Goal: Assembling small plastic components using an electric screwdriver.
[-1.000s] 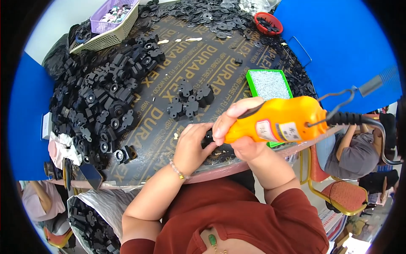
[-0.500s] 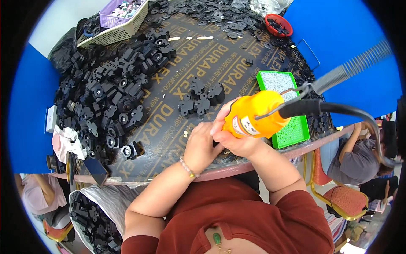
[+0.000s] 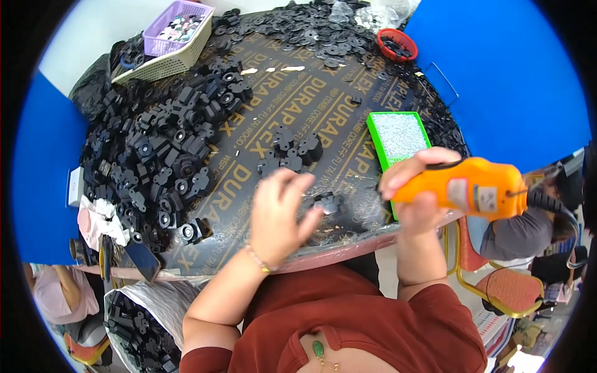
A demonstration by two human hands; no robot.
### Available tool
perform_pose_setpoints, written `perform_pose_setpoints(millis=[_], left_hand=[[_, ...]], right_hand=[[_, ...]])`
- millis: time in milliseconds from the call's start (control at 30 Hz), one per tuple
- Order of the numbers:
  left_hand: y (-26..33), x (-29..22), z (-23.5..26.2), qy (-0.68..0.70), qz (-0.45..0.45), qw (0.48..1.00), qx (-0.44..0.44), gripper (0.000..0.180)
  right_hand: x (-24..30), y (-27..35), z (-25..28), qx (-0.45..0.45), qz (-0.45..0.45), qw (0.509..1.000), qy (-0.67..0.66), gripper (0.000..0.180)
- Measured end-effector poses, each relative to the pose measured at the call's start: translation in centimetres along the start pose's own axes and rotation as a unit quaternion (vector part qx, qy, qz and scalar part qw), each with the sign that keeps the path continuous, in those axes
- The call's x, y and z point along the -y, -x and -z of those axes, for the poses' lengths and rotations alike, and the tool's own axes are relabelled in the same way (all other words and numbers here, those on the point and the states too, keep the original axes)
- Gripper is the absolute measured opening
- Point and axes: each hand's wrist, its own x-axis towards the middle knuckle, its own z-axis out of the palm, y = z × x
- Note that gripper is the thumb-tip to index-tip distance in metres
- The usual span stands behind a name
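Note:
My right hand (image 3: 418, 214) is closed round an orange electric screwdriver (image 3: 482, 186), lying nearly level, with its black cord end toward the right. It hangs over the near end of a green tray (image 3: 375, 142), whose far part is covered with small silvery pieces (image 3: 400, 133). My left hand (image 3: 275, 217) is open and slightly blurred, fingers spread and holding nothing. A black moulded part (image 3: 328, 203) lies on the table just right of its fingertips. Beyond that hand stands a small group of black housings (image 3: 292, 151).
Black housings (image 3: 165, 140) are heaped on the left, flat black discs (image 3: 329, 40) at the back. A lilac basket (image 3: 165, 46) sits in a cream basket (image 3: 180, 62). A red bowl (image 3: 398, 34) stands back right. A phone (image 3: 143, 260) and an open sack (image 3: 174, 289) are near left.
My right hand has carried the screwdriver rightward and tipped it level, toward the green tray. My left hand has drawn away and opened, and the black part between them now shows.

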Motion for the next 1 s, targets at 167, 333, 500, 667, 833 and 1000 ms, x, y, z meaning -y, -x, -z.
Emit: perform_pose_setpoints(millis=[167, 333, 500, 667, 833, 1000], left_hand=[[-1.6, 3.7, 1.1, -0.121, 0.135, 0.98, 0.081, 0.064], [-1.3, 3.5, 2.6, -0.062, 0.133, 0.987, 0.058, 0.055], [0.8, -1.8, 3.8, 0.111, 0.097, 0.977, 0.156, 0.055], [2.6, -2.2, 0.3, 0.087, 0.059, 0.966, 0.238, 0.059], [0.8, -1.2, -1.6, 0.076, 0.041, 0.982, 0.167, 0.062], [1.6, -0.2, -2.7, 0.081, 0.101, 0.987, 0.093, 0.059]], right_hand=[[-0.6, -0.6, 7.6, -0.098, -0.027, 0.993, 0.058, 0.028], [-2.6, 0.9, 11.4, -0.143, -0.078, 0.979, 0.126, 0.03], [-2.8, 2.2, 12.0, -0.126, -0.073, 0.979, 0.143, 0.034], [-3.0, 2.3, 12.1, -0.141, -0.067, 0.984, 0.083, 0.033], [-2.8, 2.3, 12.2, -0.133, -0.062, 0.986, 0.081, 0.033], [0.6, 0.9, 9.6, -0.117, -0.005, 0.993, 0.024, 0.045]])
